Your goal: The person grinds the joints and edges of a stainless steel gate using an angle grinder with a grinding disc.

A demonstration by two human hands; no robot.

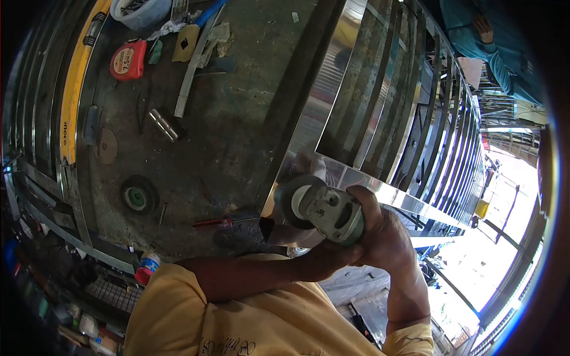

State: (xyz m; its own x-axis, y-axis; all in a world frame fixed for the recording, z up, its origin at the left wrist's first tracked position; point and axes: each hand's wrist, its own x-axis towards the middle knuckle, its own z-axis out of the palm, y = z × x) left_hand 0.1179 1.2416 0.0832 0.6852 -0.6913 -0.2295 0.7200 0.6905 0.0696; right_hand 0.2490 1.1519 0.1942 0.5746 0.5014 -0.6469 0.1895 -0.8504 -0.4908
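Observation:
An angle grinder (333,215) with a dark round disc is gripped between both my hands. My right hand (389,237) wraps its body from the right, with the thumb along the side of the head. From the lower left, my left hand (331,261) closes round the tool's underside, its fingers partly hidden. The disc overlaps the corner of a shiny metal frame (326,98) with parallel bars. Just left of that corner lies a red-handled screwdriver (212,223).
On the dark worktop lie a red tape measure (128,60), a short metal tube (164,124) and a round disc with a green centre (139,195). A yellow spirit level (69,121) runs along the left. Another person in a teal sleeve (504,70) is at the upper right.

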